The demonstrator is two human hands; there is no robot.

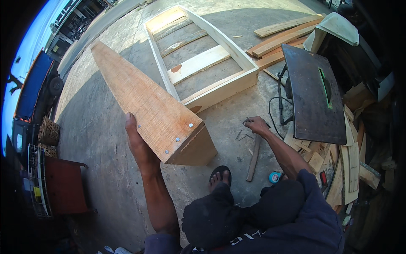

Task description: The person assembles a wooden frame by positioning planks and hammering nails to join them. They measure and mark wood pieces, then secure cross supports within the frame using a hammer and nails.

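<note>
Our left hand (141, 148) grasps the nailed plank assembly (148, 101); our right hand (257, 126) is at the hammer (253, 163), grip unclear.

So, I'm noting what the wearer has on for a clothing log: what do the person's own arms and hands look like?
The left hand and right hand wear no gloves, and no watch or bracelet shows. The dark navy cloth right sleeve ends near the elbow; only part of the similar left sleeve shows. Rings can't be ruled out.
</note>
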